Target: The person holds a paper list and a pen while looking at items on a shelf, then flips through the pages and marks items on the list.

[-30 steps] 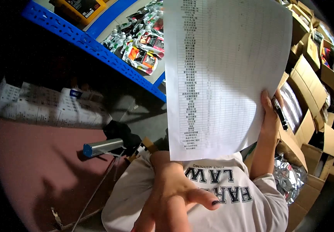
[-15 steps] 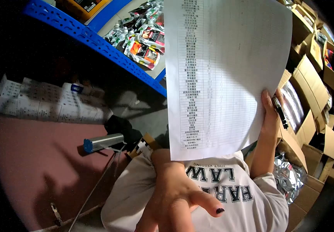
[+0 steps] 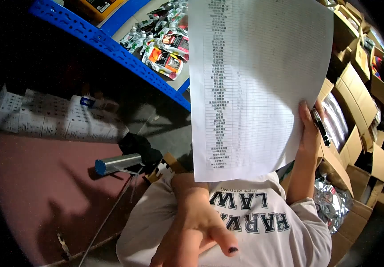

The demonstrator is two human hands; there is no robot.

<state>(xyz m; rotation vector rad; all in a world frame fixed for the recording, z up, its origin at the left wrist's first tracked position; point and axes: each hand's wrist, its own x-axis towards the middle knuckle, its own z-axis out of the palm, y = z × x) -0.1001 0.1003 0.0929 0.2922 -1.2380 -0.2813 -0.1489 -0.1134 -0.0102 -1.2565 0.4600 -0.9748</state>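
My right hand (image 3: 311, 129) grips the edge of a large printed paper sheet (image 3: 263, 98), thumb on its front. A dark pen with a silver part (image 3: 320, 128) is held in the same hand, beside the sheet. The sheet carries a long printed list with ruled columns. My left hand (image 3: 192, 238) is raised close to the camera in front of the shirt, holding nothing visible. Its dark-nailed thumb sticks out to the right; the other fingers are partly cut off by the bottom edge.
Blue shelving (image 3: 112, 53) at upper left bears several printed pouches (image 3: 165, 62). White boxes (image 3: 45, 113) line the left side. A metal tube with a blue end (image 3: 118, 163) sits near a black bag (image 3: 136, 147). Open cardboard boxes (image 3: 356, 98) crowd the right, with silver foil packaging (image 3: 332, 202).
My left hand has turned slightly, its thumb shifting left and a little down. The paper has moved slightly left and up, still in my right hand with the pen.
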